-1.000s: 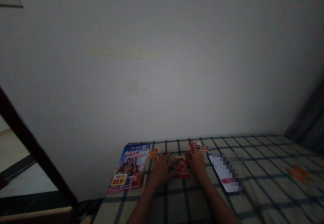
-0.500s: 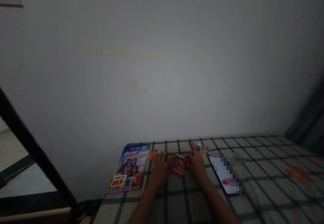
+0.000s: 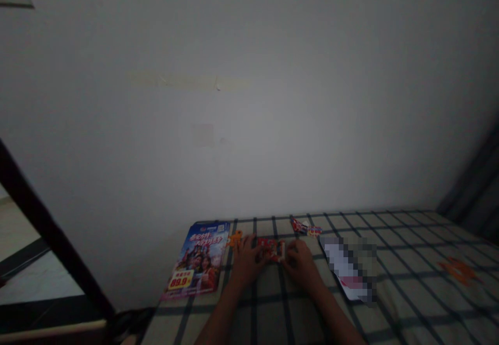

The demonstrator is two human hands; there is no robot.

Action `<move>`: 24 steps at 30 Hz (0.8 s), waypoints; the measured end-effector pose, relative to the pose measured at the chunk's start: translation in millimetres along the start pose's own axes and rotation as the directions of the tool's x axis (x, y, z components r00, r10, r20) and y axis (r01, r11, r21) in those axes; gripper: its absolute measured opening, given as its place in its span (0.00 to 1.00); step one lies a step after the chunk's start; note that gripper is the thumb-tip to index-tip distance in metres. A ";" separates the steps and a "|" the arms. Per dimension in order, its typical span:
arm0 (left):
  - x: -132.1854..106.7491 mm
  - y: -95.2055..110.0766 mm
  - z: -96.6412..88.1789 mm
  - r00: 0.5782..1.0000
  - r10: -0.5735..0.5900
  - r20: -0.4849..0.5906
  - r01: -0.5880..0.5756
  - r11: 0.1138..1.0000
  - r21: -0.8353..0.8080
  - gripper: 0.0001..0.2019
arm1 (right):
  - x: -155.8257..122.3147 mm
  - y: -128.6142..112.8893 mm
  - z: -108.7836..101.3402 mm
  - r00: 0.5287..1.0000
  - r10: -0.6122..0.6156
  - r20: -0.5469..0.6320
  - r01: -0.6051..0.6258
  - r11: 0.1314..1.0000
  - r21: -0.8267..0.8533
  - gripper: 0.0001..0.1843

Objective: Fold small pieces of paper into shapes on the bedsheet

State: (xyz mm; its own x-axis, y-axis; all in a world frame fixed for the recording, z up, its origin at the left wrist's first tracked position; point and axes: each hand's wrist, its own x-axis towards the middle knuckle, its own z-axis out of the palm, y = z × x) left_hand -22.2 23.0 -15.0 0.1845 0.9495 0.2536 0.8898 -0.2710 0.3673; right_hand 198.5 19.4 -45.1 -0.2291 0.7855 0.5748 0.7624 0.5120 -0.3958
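My left hand and my right hand rest side by side on a checked bedsheet, close to the wall. Between their fingertips lies a small red printed paper, folded into a narrow strip. Both hands pinch or press its ends; the fingers are curled onto it. A small orange paper shape lies just left of my left hand.
A colourful flyer with a yellow price tag lies at the left edge of the bed. A small red and blue paper scrap lies near the wall. A phone lies right of my right hand. A dark bed-frame bar slants at left.
The red paper lay flat a second ago, then was lifted at one edge. Now it is folded into a narrow strip nearer the wall, with both hands on it.
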 end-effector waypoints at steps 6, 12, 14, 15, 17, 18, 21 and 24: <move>1.5 -0.9 0.6 1.000 0.007 -0.008 -0.007 1.000 0.017 0.19 | -0.8 1.9 -3.0 1.000 0.018 -0.002 -0.017 0.977 0.211 0.02; 1.2 -2.1 1.1 0.999 0.000 0.035 -0.002 0.999 0.038 0.23 | -1.1 5.0 -2.6 0.999 0.043 -0.029 -0.033 0.957 0.288 0.02; 1.0 -3.9 3.4 0.999 -0.008 0.044 0.005 0.998 0.057 0.23 | -1.7 6.3 -1.2 0.998 0.038 -0.041 -0.024 0.953 0.302 0.02; 0.9 -4.9 4.9 0.999 -0.020 0.043 0.017 0.997 0.074 0.23 | -2.1 7.0 -0.5 0.998 0.034 -0.046 -0.018 0.952 0.306 0.02; 0.3 -6.3 7.6 0.999 -0.025 0.036 0.021 0.994 0.105 0.22 | -2.7 8.4 0.5 0.998 0.025 -0.049 -0.009 0.951 0.310 0.03; 0.0 -6.7 8.7 0.999 -0.022 0.035 0.017 0.993 0.118 0.23 | -2.8 8.8 0.6 0.999 0.022 -0.043 -0.008 0.951 0.310 0.03; -0.8 -5.9 9.9 0.999 -0.012 0.050 0.004 0.989 0.148 0.23 | -2.7 8.8 -0.7 0.999 0.032 0.002 -0.031 0.952 0.305 0.03; -1.3 -3.5 8.7 0.998 -0.011 0.062 0.001 0.987 0.160 0.23 | -2.3 7.3 -3.1 0.997 0.055 0.052 -0.068 0.952 0.299 0.02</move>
State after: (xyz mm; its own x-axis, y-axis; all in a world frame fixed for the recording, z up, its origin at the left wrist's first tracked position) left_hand -21.9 24.0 -24.4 0.2003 0.9603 0.1941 0.9453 -0.2415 0.2193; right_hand 206.4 20.2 -47.1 -0.2181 0.8293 0.5145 0.5606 0.5380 -0.6295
